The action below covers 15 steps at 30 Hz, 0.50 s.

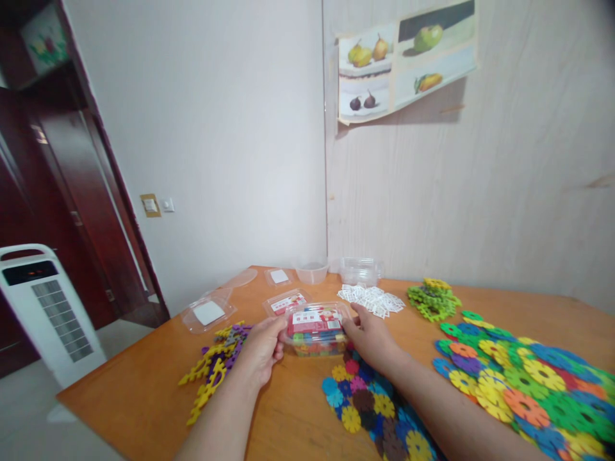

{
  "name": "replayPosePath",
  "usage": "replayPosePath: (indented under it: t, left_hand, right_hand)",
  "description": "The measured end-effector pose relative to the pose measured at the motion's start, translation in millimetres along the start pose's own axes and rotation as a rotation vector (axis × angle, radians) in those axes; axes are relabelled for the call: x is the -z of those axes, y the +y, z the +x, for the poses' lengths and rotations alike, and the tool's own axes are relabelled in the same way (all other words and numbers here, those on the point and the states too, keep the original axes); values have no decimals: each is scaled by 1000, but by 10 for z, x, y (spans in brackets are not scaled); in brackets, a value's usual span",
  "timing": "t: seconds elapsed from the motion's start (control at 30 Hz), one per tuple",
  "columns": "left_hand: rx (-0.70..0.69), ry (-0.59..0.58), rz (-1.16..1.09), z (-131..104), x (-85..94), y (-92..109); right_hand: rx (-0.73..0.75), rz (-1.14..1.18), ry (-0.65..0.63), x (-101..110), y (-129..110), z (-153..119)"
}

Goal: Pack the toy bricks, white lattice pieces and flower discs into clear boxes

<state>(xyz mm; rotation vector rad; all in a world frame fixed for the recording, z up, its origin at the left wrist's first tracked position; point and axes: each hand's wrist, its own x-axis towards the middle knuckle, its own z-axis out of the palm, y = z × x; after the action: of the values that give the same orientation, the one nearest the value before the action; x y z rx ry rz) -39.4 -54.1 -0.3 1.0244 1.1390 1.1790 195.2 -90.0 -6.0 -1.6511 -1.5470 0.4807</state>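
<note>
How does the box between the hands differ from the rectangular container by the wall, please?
The box has a red label and colourful contents; the container shows neither. The left hand and right hand hold the box; the container stands untouched. Both are see-through plastic.

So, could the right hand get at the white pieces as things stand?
Probably yes: bare table shows between the right hand and the white pieces, though that hand touches the lidded tub.

The head camera looks forward and down across the table (293, 410).
</note>
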Motion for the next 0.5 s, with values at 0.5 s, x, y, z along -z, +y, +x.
replayPosePath:
  t: [0.5]
  left_hand:
    - [67,-56,-107,73,66,-10]
  right_hand:
    - [-127,-41,87,-79,20,94]
